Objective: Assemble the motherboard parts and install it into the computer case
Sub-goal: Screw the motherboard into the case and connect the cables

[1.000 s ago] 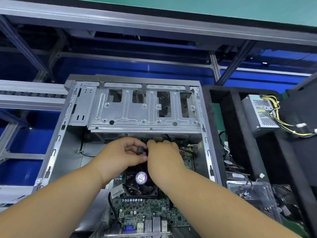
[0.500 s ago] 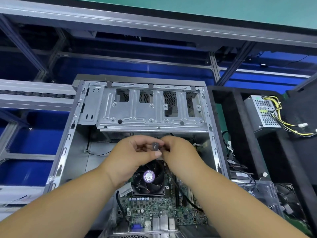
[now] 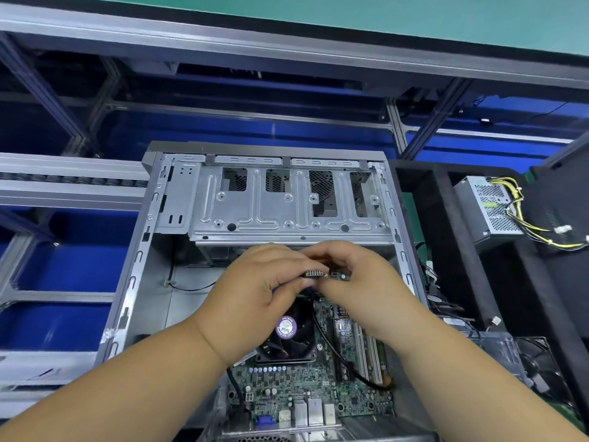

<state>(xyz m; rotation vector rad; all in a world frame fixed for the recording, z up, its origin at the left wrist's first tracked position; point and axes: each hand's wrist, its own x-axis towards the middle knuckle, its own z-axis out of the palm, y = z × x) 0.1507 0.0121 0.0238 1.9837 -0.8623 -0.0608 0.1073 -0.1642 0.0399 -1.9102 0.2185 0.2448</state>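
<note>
Black plastic, a small multi-pin connector [image 3: 315,273], sat pinched between the thumb and fingers of the left hand [image 3: 255,295], while the right hand [image 3: 357,282] met it from three o'clock with curled fingertips on what looked like its cable end; blur made that grip hard to read. Both hands hovered above the motherboard [image 3: 306,378], which already lay inside the computer case [image 3: 134,282], its cooler fan [image 3: 287,330] just toward six o'clock of the hands. By the look of it, the step in hand was cabling: a lead from the case was being oriented before plugging into a board header. The next move probably called for turning the plug so its pins faced the header, then pressing straight down without bending anything. Compared with half a second earlier, the connector had turned to show its row of pin holes, and the hands sat a little higher, nearer the drive cage [image 3: 287,202] at twelve o'clock.
</note>
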